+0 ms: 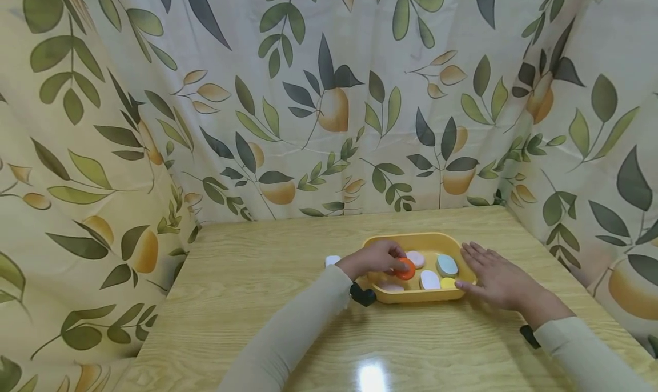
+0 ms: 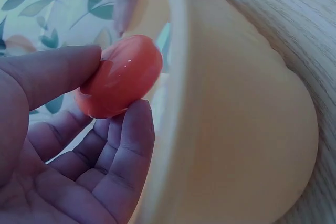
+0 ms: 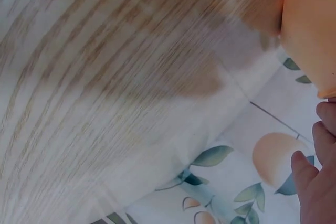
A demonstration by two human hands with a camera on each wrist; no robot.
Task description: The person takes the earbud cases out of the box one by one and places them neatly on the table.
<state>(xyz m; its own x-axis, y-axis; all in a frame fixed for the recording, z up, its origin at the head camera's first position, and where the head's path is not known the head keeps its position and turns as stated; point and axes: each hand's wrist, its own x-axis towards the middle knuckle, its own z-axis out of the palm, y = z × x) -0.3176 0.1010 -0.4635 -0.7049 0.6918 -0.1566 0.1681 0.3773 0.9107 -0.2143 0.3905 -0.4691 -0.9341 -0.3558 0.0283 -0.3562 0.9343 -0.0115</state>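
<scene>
My left hand point(image 1: 377, 258) pinches a glossy red-orange rounded piece point(image 2: 122, 77) between thumb and fingers, over the left part of a yellow-orange tray point(image 1: 416, 296). Inside the tray lie a pale pink piece point(image 1: 415, 259), a light blue piece point(image 1: 447, 265), a white piece point(image 1: 429, 280), a yellow piece point(image 1: 449, 283) and another pinkish one point(image 1: 392, 287) near the front wall. At the tray's right end, my right hand point(image 1: 501, 276) rests with straight fingers along the rim. Only part of that hand shows in the right wrist view.
A small white object point(image 1: 332, 260) sits on the wooden table point(image 1: 247, 300) left of the tray, partly behind my left wrist. Leaf-and-fruit patterned curtains point(image 1: 329, 152) hang along the table's back and both sides.
</scene>
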